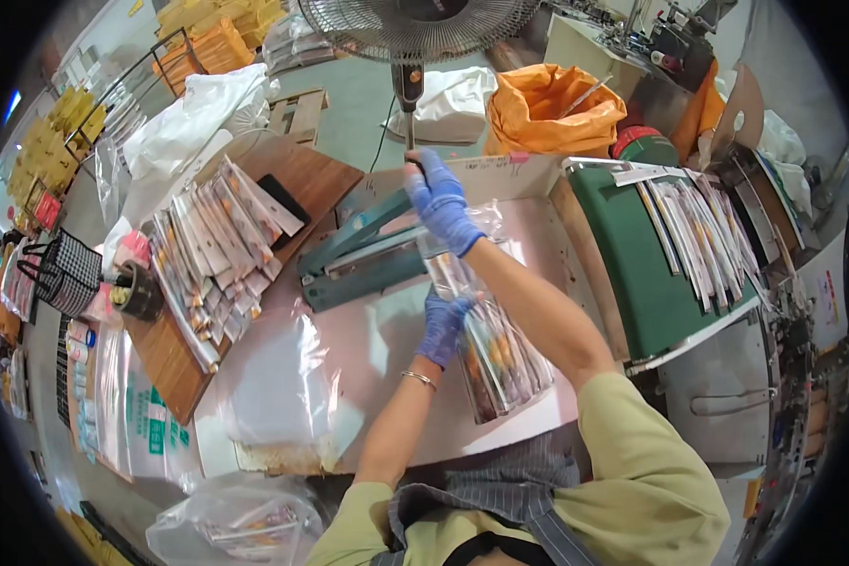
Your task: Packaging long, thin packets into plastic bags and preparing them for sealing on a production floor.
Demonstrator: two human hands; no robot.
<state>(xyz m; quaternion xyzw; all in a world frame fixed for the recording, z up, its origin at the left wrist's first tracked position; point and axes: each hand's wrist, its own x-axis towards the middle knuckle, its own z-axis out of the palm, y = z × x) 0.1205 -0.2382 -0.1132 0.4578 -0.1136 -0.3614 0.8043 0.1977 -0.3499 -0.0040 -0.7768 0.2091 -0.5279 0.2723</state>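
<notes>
And here's the tense bit: the left hand (445,325) has its grip closed around the upper part of a clear bag of packets (505,363), just beside the blue-green sealer (357,283)! Up top, the right hand (446,209) curls at the raised end of the lever (358,231), though I can't tell whether that grip is tight. So where's the danger? Wrinkled film across the bar could bring a crooked or leaky join, I'd say; packets riding too high could get pinched, and a hasty press might catch those left fingers, so close to the base. A loose hold could let the contents slide, too.

Now look at that bag! It lies slanted on the pale surface (363,354), lower end toward the body, glossy and creased, crammed with long slim packets side by side, silvery with orange and dark patches, its crinkled upper film standing loose near the right wrist
</notes>
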